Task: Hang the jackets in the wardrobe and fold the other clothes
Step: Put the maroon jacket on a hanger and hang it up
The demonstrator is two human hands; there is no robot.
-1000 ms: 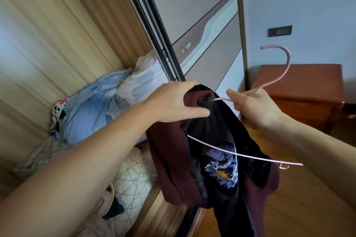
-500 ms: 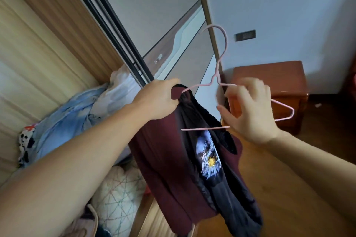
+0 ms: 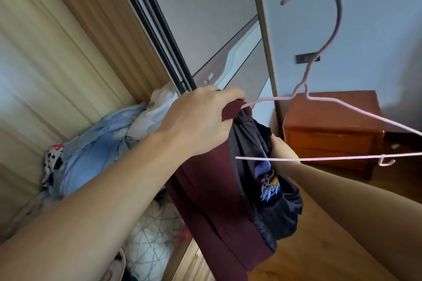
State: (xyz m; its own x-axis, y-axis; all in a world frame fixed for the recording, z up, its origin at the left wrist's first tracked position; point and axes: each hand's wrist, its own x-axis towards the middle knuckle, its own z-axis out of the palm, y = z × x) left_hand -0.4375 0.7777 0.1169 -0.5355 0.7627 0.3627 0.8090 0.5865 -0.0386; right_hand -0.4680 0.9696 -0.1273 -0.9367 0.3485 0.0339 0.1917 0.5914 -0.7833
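**Jacket held up on a pink hanger at the wardrobe**

The dark red jacket [image 3: 205,201] hangs in the air in the middle of the view, in front of the open wardrobe [image 3: 57,52]. Its lining is black, and a blue and yellow embroidered picture [image 3: 269,186] shows on the inner side. The cloth falls down in loose folds, low over the wooden floor [image 3: 319,246].

The left hand [image 3: 198,121] grips the top of the jacket, at the collar part, with the fingers curled round the cloth. One end of the pink hanger [image 3: 319,98] goes into the cloth just beside these fingers. The hook of the hanger points up, in front of the pale wall, and the other shoulder of the hanger reaches out to the right edge of the view. The lower bar of the hanger crosses in front of the jacket.

The right hand [image 3: 282,149] is against the right side of the jacket, behind the lower bar. It is mostly hidden by the cloth, so I cannot tell if it holds something.

Inside the wardrobe, on the left, lies a heap of clothes: a light blue denim piece [image 3: 96,143], something white above it and a black and white spotted piece [image 3: 51,162]. Under them is a white cushion [image 3: 155,242] with thin coloured lines. To the right, by the wall, stands a reddish wooden nightstand [image 3: 331,130].
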